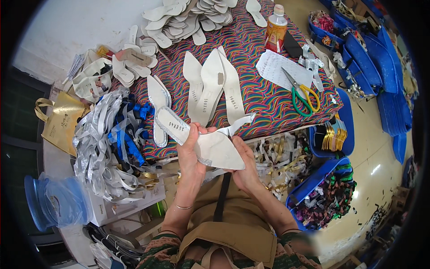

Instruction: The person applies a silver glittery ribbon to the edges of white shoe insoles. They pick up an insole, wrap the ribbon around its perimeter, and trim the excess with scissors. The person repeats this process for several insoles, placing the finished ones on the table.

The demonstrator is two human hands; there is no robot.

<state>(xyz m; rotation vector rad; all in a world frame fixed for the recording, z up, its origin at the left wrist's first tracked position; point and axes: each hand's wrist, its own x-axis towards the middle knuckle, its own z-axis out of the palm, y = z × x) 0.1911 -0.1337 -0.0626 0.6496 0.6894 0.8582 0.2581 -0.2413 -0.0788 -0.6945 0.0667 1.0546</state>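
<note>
Between my two hands is a white pointed shoe insole point(219, 148), its heel end toward the upper left and its toe toward the lower right. A silver glitter strip point(241, 124) edges the heel and part of the side; its loose end sticks up past the far edge. My left hand point(192, 150) is closed round the insole's middle, thumb on top. My right hand point(245, 163) grips the toe part near the strip, with most of its fingers hidden underneath. Just beyond, silver-edged insoles point(158, 96) lie at the left and plain white insoles point(208, 87) in the centre.
Scissors point(304, 96) with green and yellow handles rest on a paper sheet point(275, 67) at the right, near a drink bottle point(276, 29). A ribbon heap point(105, 143) hangs at the left. Blue bins point(293, 195) flank the patterned table point(268, 123); insole piles point(179, 22) lie at the back.
</note>
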